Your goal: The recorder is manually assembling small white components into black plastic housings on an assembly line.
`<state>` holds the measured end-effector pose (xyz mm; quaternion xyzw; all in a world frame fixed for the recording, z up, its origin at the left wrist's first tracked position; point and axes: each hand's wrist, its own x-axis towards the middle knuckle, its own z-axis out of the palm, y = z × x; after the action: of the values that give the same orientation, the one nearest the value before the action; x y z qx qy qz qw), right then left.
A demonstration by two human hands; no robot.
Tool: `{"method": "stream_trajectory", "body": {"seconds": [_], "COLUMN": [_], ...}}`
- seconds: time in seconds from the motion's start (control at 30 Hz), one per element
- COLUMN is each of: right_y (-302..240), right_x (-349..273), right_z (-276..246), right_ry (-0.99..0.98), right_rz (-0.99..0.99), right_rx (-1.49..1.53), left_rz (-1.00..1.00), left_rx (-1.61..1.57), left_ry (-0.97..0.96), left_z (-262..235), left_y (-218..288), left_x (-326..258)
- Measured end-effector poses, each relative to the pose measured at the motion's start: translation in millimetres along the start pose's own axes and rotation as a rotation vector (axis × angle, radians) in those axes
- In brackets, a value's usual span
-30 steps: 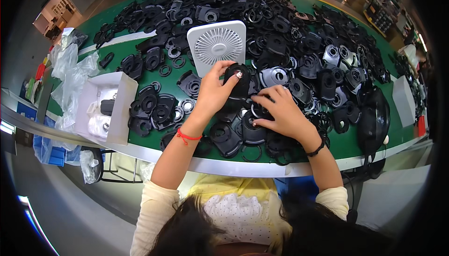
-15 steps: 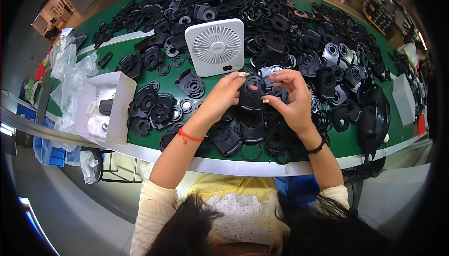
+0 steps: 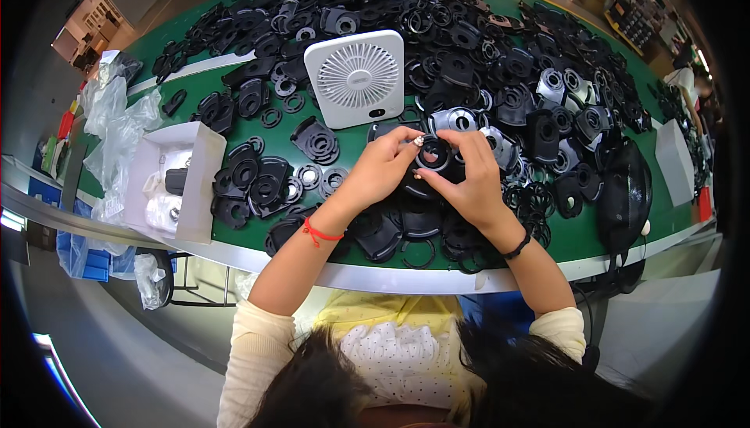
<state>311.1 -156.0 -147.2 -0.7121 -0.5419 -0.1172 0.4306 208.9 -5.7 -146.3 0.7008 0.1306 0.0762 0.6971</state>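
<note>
A black plastic housing with a round ring (image 3: 431,165) is held up over the near middle of the table, between both hands. My left hand (image 3: 381,168) grips its left side, thumb and fingers closed near the ring's upper left edge. From the other side my right hand (image 3: 473,176) pinches the ring, with the index finger above and the thumb below. The lower part of the housing is partly hidden by my fingers. Under and around my hands lie more black housings (image 3: 379,232), and loose black rings (image 3: 531,203) are heaped to the right of my right hand.
A white square fan (image 3: 355,80) stands just beyond my hands. At the left is an open white box (image 3: 195,201) with wrapped parts, beside clear plastic bags (image 3: 117,146). Many black parts (image 3: 437,17) cover the far table; a black mesh bag (image 3: 625,193) lies right.
My right hand has moved left, closer to my left hand. The ring that was apart at the right now sits at the housing between my hands.
</note>
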Motion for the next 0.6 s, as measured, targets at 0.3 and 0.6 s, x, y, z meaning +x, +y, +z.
{"method": "stream_trajectory", "body": {"seconds": [0.3, 0.6], "right_y": [12.8, 13.1], "right_x": [-0.6, -0.7], "right_z": [2.1, -1.0], "right_ry": [-0.084, -0.246], "right_rz": [0.398, 0.493], "right_rx": [0.439, 0.475], "left_rz": [0.295, 0.248], "left_rx": [0.333, 0.407], "left_ry": [0.007, -0.015], "left_z": [9.2, 10.8], "left_y": [3.3, 8.2], "left_x": [-6.2, -11.4]}}
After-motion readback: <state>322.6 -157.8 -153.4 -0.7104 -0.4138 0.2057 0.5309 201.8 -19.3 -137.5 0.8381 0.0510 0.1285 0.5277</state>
